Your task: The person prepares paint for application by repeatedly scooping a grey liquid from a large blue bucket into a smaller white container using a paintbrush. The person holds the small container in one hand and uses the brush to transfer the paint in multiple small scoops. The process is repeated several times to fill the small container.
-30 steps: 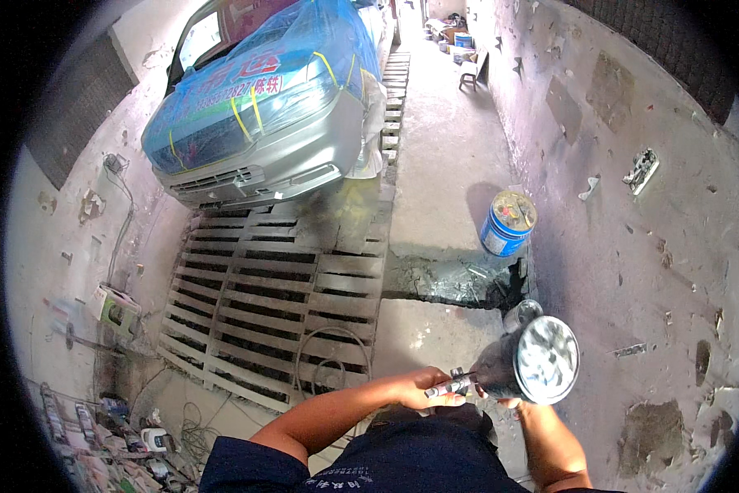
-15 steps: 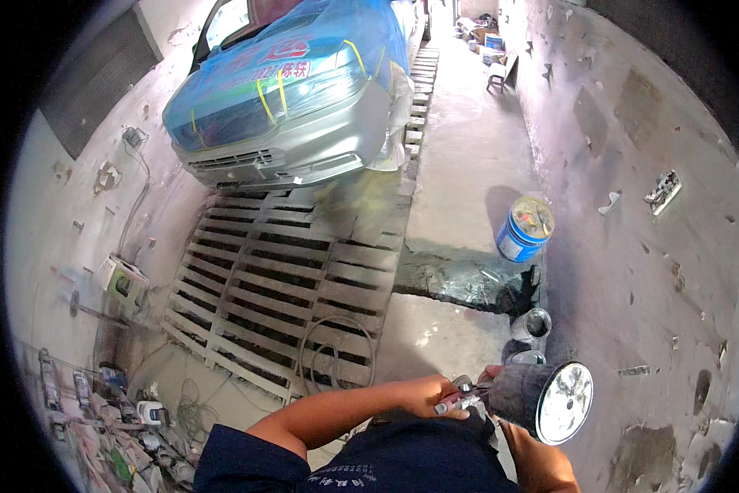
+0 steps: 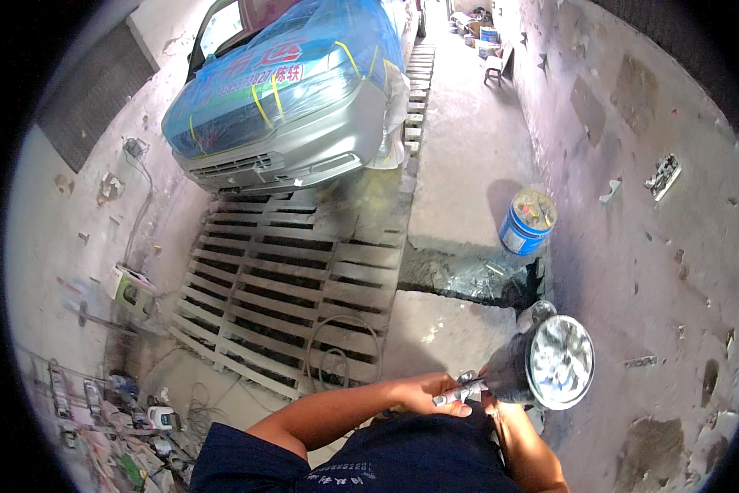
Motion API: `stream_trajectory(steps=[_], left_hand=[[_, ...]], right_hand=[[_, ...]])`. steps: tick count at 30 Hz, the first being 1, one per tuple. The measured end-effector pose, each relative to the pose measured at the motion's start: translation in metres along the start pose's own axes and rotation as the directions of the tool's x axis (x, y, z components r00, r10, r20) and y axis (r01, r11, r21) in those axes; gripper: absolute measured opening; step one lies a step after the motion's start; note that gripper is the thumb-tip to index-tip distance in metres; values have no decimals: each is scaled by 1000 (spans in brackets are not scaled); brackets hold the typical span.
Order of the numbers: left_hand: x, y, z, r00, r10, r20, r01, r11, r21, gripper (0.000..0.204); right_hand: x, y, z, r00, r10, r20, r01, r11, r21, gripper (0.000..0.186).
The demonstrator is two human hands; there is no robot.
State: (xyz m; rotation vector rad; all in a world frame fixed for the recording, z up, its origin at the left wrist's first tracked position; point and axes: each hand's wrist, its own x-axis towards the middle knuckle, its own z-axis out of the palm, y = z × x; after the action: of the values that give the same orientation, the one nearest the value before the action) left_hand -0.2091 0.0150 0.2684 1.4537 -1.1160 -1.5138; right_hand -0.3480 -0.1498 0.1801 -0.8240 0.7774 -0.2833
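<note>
Close in front of my body is a spray gun (image 3: 456, 397) with a metal body. Its large dark cup (image 3: 509, 371) leans to the right, and the round silvery end with whitish smears faces up. My left hand (image 3: 429, 393) is closed on the gun's metal part, left of the cup. My right hand (image 3: 491, 403) is closed on the gun just below the cup, and most of its fingers are hidden. Beyond the cup stands a small open can (image 3: 540, 312), partly covered by it.
A silver car (image 3: 328, 135) with blue masking film and yellow tape stands ahead on the left. Slatted floor grating (image 3: 263, 283) lies before it, with a coiled hose (image 3: 342, 329). A blue bucket (image 3: 524, 230) stands by the right wall. Clutter (image 3: 139, 444) lies lower left.
The cup has swung upward and away from my body, covering more of the cans behind it. Both hands keep their hold on the gun. My view has shifted slightly.
</note>
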Motion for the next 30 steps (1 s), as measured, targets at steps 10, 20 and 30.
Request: stream_trajectory(steps=[10, 20, 30], left_hand=[[16, -6, 1, 1000, 1, -25, -7, 972, -233, 28], [32, 65, -30, 981, 178, 75, -86, 749, -657, 31], [-3, 106, -57, 977, 210, 21, -179, 877, -447, 35]], right_hand=[[3, -31, 53, 970, -227, -88, 243, 926, 289, 44], [30, -112, 95, 445, -896, -17, 896, 444, 23, 45], [-7, -166, 108, 848, -428, 314, 380, 902, 203, 79]])
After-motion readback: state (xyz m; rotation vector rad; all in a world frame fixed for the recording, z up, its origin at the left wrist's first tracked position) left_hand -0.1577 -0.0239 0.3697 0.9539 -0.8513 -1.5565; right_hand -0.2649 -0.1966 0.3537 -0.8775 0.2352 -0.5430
